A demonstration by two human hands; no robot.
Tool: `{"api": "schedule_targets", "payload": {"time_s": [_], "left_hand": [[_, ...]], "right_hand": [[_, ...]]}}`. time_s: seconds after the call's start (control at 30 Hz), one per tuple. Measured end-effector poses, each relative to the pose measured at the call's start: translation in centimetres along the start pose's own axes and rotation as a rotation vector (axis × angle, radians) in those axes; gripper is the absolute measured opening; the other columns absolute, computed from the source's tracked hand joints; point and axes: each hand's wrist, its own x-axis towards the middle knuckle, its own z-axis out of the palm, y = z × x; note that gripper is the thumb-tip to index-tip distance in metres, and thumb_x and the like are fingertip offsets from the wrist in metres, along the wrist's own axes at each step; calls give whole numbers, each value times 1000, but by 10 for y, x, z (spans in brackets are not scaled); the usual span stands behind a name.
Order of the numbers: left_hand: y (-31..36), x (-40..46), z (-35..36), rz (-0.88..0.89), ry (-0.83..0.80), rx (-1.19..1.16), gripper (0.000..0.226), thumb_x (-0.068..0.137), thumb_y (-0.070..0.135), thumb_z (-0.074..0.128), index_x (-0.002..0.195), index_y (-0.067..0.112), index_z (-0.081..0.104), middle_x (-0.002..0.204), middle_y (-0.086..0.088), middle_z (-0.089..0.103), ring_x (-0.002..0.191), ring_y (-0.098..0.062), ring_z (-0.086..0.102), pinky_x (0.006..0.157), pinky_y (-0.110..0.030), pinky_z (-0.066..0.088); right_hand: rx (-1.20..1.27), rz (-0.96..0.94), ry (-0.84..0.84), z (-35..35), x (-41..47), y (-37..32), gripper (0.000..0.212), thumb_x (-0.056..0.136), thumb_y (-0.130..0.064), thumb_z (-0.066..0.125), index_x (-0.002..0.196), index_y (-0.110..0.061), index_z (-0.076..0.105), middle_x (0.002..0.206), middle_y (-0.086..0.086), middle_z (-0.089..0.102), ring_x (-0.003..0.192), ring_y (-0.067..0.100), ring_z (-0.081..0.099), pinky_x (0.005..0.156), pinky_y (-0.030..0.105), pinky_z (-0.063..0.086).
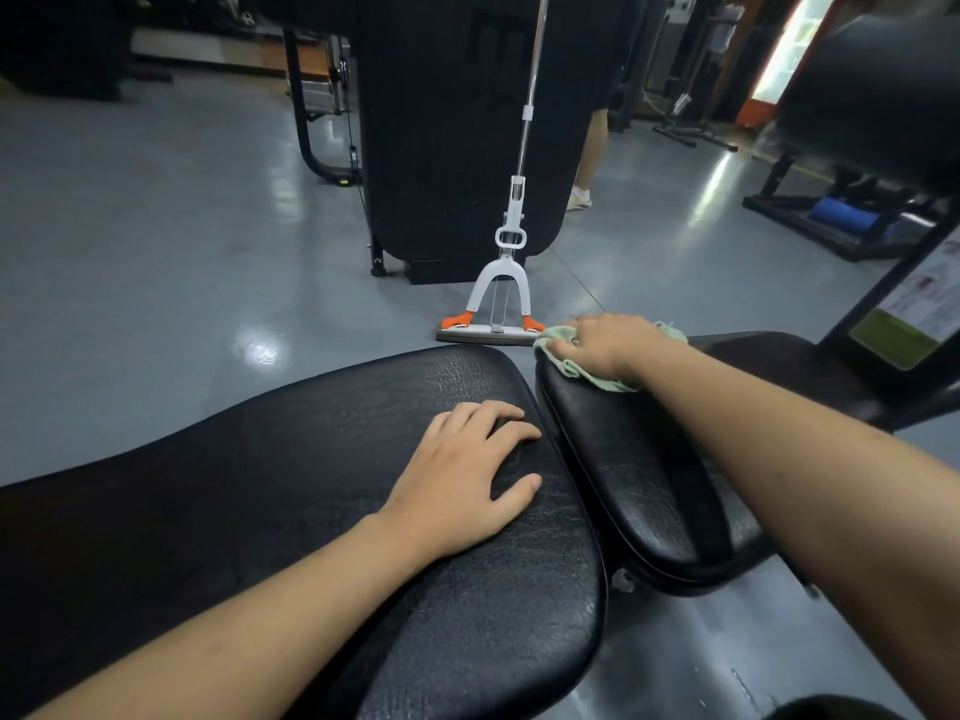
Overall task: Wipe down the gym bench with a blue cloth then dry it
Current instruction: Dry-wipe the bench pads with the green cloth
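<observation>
Here, lying crumpled at center right on the far end of the smaller black bench pad (639, 491): pale green cloth (576, 367), being pressed under the right hand (608, 345), fingers bent over it. Resting flat on the larger pad (311, 459), lower center: left hand (467, 480), fingers relaxed, holding nothing. Standing beyond, upper center: white-and-orange mop (501, 288) on grey floor (156, 252).
</observation>
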Motion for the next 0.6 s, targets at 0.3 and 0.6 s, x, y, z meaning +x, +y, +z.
{"api": "schedule_targets", "payload": {"time_s": [0.3,0.6], "left_hand": [[1,0,-1,-3,-9,19,46,92,57,45,133,37,53,139,18,45,130,-8,38,110,-28,26],[1,-1,-2,-3,-24,32,49,92,60,41,135,39,52,140,19,44,131,-6,37,108,-25,24]], "right_hand": [[-99,-279,36,14,-21,-17,58,97,-58,33,148,-34,42,156,-1,38,139,25,36,114,49,29],[-175,-380,121,30,-95,-22,84,77,-60,12,147,-29,46,166,-2,22,150,28,19,117,50,23]]}}
